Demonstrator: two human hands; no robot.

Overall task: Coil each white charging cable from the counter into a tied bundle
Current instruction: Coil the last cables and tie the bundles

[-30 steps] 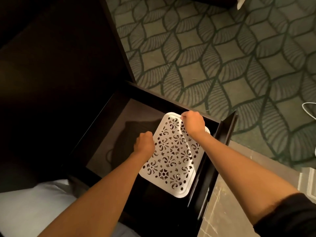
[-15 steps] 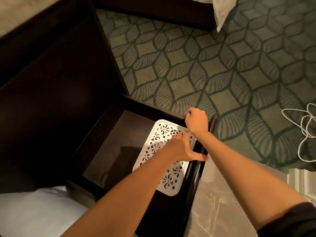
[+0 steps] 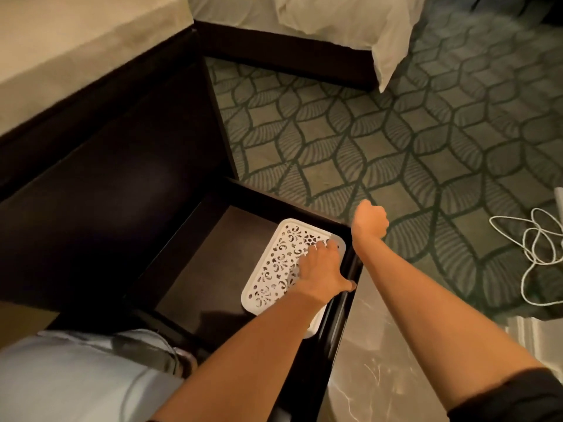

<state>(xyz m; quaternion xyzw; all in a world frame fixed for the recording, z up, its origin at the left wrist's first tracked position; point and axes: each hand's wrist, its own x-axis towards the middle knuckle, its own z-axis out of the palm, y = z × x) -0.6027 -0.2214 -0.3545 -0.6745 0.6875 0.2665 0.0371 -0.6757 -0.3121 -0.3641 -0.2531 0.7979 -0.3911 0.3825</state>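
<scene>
View from above, looking down along two bare forearms into an open dark drawer (image 3: 198, 269). Judging by the scene, the coiling is not under way at this moment: a white charging cable (image 3: 536, 248) lies in loose, untied loops on the patterned carpet (image 3: 396, 132), well to the right of both hands, and neither hand touches it. Whether it is one cable or several cannot be told, and no tied bundle is in view.

The left hand (image 3: 323, 269) lies flat, fingers spread, on a white cut-out patterned tray (image 3: 274, 269) inside the drawer, with its thumb stretched out to the drawer's right wall. The right hand (image 3: 370, 220) hovers just beyond the drawer's far right corner, over the carpet, fingers curled into a loose fist with nothing visible in it. A marbled desk (image 3: 365, 360) sits under the right forearm. The loose cable remains to be gathered, coiled and tied.
</scene>
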